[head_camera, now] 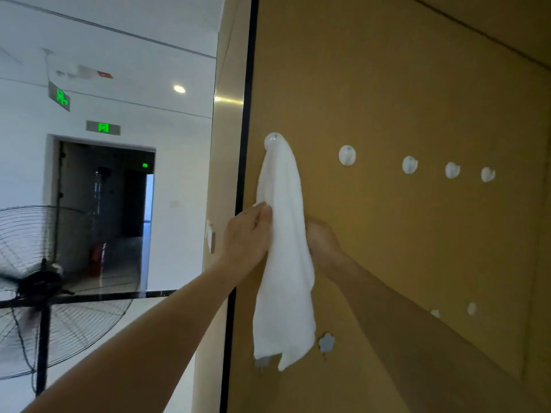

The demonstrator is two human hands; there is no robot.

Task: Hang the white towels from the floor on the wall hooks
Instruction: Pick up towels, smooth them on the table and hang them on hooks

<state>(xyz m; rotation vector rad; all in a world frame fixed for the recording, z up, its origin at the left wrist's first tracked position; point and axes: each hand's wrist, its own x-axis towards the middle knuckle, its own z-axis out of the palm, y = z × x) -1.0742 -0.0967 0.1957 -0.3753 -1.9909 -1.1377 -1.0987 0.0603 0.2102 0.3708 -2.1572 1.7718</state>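
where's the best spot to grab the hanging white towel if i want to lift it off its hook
Grip the white towel high up, at the narrow bunched neck just under the leftmost hook, coming from the front and lifting upward. There the cloth is gathered into one graspable bundle; lower down it fans out loose, where the left hand pinches only its edge.

A white towel (283, 257) hangs from the leftmost wall hook (273, 140) on the tan panel, draped in long soft folds with its lower corners ending unevenly. The hook is a round white disc (its prong is covered by the cloth). To its right, four more round white hooks run in a row, all bare: the second hook (347, 155), the third hook (409, 164), the fourth hook (452, 170) and the fifth hook (487, 174)
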